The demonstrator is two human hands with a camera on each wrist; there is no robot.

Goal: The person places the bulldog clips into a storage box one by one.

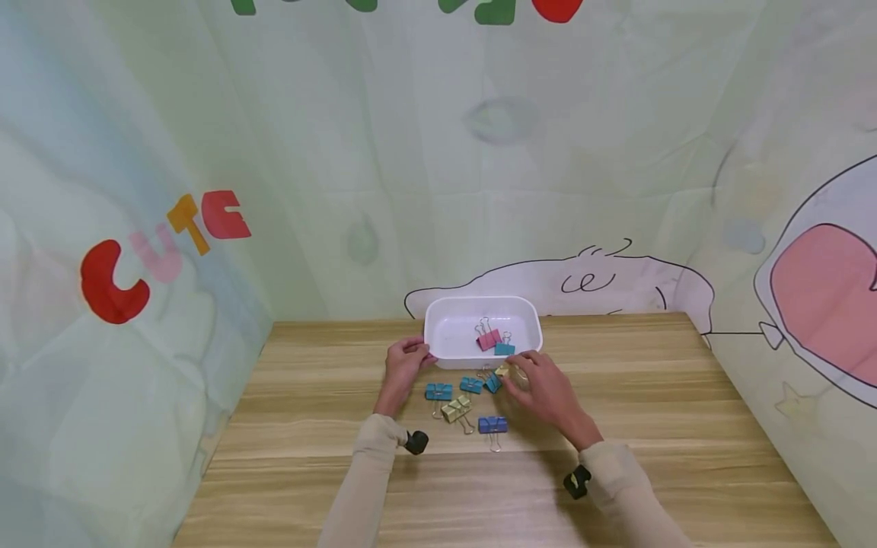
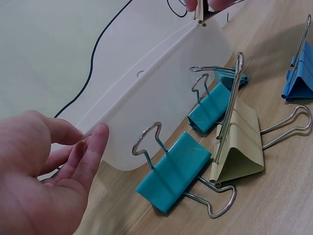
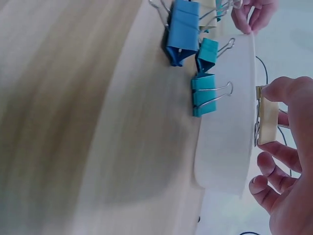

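Note:
A white tray stands at the table's far middle with a pink clip and a teal clip inside. My left hand pinches the tray's left rim between thumb and fingers. My right hand pinches a small yellow binder clip at the tray's front right rim; in the right wrist view the hand holds this clip just over the rim.
Loose clips lie on the wooden table in front of the tray: teal ones, a yellow one and a blue one. Printed cloth walls close in three sides.

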